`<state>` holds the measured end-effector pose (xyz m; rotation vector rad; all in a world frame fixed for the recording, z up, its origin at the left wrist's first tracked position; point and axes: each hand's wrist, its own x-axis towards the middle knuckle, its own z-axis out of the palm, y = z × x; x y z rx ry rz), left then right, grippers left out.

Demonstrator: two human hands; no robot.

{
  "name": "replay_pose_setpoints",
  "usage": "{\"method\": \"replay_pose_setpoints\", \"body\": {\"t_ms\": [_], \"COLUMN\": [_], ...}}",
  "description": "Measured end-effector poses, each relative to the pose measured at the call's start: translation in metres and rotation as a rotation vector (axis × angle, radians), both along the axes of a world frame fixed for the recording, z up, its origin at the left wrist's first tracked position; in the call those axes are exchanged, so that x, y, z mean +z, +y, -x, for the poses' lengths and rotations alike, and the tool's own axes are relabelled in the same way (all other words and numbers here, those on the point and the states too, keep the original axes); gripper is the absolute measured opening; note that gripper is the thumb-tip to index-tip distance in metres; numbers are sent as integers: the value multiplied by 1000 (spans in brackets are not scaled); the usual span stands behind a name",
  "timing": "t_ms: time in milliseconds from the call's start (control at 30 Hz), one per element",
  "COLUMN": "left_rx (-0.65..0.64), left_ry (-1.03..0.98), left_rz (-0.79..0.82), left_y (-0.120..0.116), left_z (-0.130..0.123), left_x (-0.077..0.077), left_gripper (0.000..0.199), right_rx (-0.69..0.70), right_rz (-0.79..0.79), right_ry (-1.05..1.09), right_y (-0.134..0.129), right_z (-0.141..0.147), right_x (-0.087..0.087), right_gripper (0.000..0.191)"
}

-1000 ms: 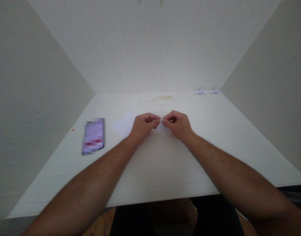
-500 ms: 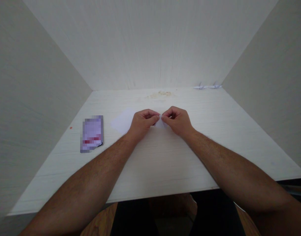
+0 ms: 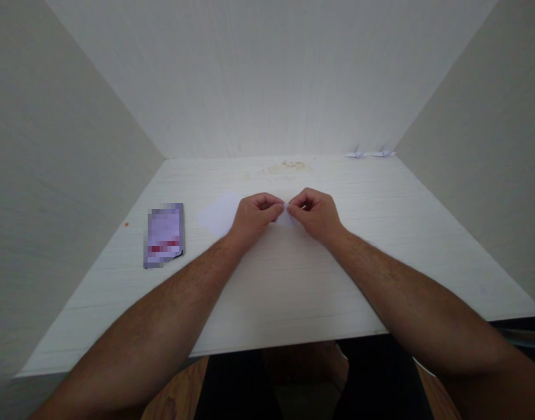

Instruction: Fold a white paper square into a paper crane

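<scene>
A small white piece of paper (image 3: 285, 219) is pinched between my two hands at the middle of the table, partly covered by my fingers. My left hand (image 3: 261, 214) grips its left side with thumb and forefinger. On the other side, my right hand (image 3: 314, 213) pinches the paper close to the left fingertips. Whether the paper is folded over under the fingers I cannot make out. Beside my left wrist lie flat white sheets of paper (image 3: 217, 213), partly hidden by that hand.
A phone-like device (image 3: 164, 233) with a blurred-out screen lies on the white table (image 3: 285, 291) at left. Two small folded paper figures (image 3: 359, 154) stand by the back wall at right. Walls enclose the back and both sides. A brownish stain marks the tabletop's rear.
The view has shifted very slightly. Both hands keep the same pinch on the paper, with hardly any visible movement of the fingers.
</scene>
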<state>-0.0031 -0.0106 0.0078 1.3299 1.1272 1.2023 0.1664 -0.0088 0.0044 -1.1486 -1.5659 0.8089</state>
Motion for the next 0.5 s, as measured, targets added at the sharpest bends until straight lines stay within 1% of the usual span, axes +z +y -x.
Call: {"method": "replay_pose_setpoints", "body": {"t_ms": [200, 333, 500], "left_rx": [31, 42, 65], "left_ry": [46, 35, -3], "left_rz": [-12, -28, -9], "left_y": [2, 2, 2], "left_z": [-1, -2, -4], "left_x": [-2, -3, -2], "left_gripper": [15, 16, 15], "right_rx": [15, 5, -28], "right_rz": [-62, -103, -160], "right_ry": [-34, -27, -85], "right_y": [1, 1, 0], "right_z": [-1, 0, 0], "right_x": [-1, -4, -7], "right_gripper": [11, 8, 8]}}
